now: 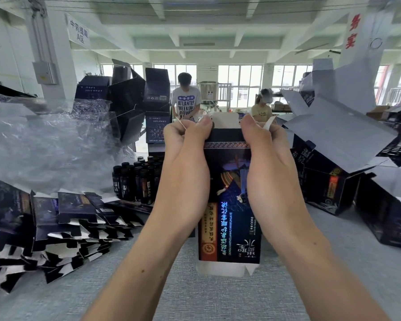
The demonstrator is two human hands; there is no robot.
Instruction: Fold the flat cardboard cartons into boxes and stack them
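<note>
Both thumbs press down on the dark top panel of a dark blue printed cardboard carton (pixel 232 205), the left thumb (pixel 204 126) and the right thumb (pixel 248 123) either side of its white tuck flap (pixel 225 120), which stands up between them. The left hand (pixel 185 144) and right hand (pixel 266 149) curl their fingers round the carton's upper corners and grip it there. The carton is upright between the forearms, over the middle of a grey cloth-covered table (pixel 218 297), its lower white flaps hanging open. To the left lies a slumped pile of flat dark cartons (pixel 56 228), with small dark glass bottles (pixel 134 179) and crumpled clear plastic wrap (pixel 44 140) behind it. To the right sit folded dark boxes (pixel 329 186) with open flaps. More dark boxes (pixel 155 100) are stacked further back, near two people (pixel 186 100) at work.
</note>
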